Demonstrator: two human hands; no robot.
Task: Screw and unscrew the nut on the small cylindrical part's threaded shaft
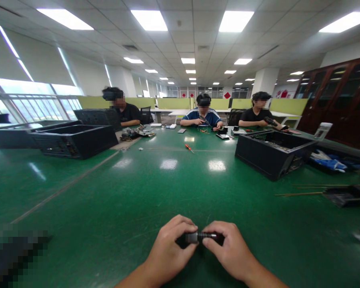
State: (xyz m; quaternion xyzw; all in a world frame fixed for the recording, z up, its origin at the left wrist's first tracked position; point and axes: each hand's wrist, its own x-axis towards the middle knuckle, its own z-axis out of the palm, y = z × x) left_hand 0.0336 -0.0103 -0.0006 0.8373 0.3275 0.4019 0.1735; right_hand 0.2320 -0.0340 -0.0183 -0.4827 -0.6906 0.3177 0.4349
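Low in the head view, both hands hold a small dark piece (192, 237) between them, just above the green tabletop. It has a grey block at its left end and a ribbed, partly shiny neck running right, much like a cable plug; its exact kind is not clear. My left hand (172, 244) pinches the block end between thumb and fingers. With thumb and forefinger, my right hand (228, 246) grips the ribbed neck. The fingers hide part of the piece, and its right end is lost in the right hand's shadow.
A black computer case (273, 154) stands at right, with thin brass-coloured rods (300, 194) nearer. At left are another case (78, 140) and circuit parts (136, 134). An orange screwdriver (189, 148) lies mid-table. Three people sit along the far side, one at the centre (202, 114).
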